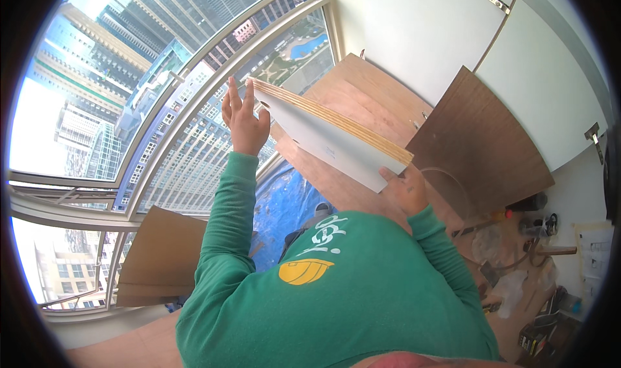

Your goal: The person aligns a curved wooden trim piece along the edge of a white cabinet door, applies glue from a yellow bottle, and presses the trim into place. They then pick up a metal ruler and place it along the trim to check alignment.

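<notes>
A plywood panel [323,138] with a white face and a bare layered edge is held up tilted in front of me. Its far-left corner is higher, and small dark marks or holes show along the white face. My right hand [407,190] grips the panel's near right end, thumb on the white face. Beside the opposite end is my left hand [246,121], fingers stretched upward and apart, the index finger at the panel's corner. Whether the left hand bears any of its weight I cannot tell.
Behind the panel is a wooden work surface [362,86]. A brown board [482,144] leans at the right by white cabinet doors [543,83] with metal hinges. Tools and plastic bags [511,290] lie lower right. Windows line the left, above a brown sheet [162,258] and blue tarp [281,200].
</notes>
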`<state>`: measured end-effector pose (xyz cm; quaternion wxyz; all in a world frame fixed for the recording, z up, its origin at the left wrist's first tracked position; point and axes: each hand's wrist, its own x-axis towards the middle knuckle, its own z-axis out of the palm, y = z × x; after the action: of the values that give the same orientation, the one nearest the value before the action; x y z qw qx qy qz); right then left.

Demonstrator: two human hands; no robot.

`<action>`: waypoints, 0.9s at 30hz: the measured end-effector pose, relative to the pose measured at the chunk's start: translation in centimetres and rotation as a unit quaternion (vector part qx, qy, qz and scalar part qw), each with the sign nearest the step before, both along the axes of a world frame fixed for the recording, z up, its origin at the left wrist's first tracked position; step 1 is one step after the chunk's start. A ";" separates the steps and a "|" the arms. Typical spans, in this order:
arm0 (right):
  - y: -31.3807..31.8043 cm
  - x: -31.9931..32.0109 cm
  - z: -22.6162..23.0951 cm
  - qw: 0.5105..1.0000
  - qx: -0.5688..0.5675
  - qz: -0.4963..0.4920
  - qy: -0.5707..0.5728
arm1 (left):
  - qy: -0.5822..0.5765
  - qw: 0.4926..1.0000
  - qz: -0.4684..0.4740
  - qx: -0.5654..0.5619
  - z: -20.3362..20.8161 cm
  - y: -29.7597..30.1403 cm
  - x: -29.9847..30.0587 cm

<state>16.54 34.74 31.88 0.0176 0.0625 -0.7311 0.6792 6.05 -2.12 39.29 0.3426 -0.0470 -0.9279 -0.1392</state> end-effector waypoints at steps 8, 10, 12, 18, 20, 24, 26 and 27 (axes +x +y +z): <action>0.0 0.3 -0.1 1.000 0.001 0.002 -0.014 | 0.005 0.998 -0.068 0.002 -0.2 -0.2 0.0; -0.1 0.3 -0.2 1.000 -0.006 0.005 -0.013 | 0.005 1.000 -0.011 0.018 -0.4 -0.5 -0.7; -0.2 0.4 -0.3 0.999 -0.033 0.010 -0.020 | -0.013 1.000 -0.001 0.005 -0.6 -0.8 -0.9; -0.2 0.2 -0.8 1.000 -0.018 0.000 -0.010 | 0.071 0.991 -0.102 -0.041 0.3 -2.3 -0.2; -0.1 0.1 -0.8 1.000 -0.002 0.001 -0.011 | 0.089 0.992 -0.090 -0.001 0.8 -2.3 -0.7; 0.1 0.2 -0.9 1.000 0.006 -0.010 -0.017 | 0.024 1.000 -0.014 -0.015 1.2 -1.7 -1.7; 0.1 0.3 -1.0 1.000 0.010 -0.016 -0.017 | -0.005 0.998 -0.013 -0.058 1.3 -1.8 -1.6; 0.0 0.3 -1.0 1.000 0.011 -0.020 -0.018 | -0.001 0.998 -0.025 -0.053 1.4 -1.9 -1.5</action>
<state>16.88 34.75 30.87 0.0175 0.0356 -0.7397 0.6718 4.58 -4.01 40.64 0.3351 -0.0882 -0.9329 -0.0979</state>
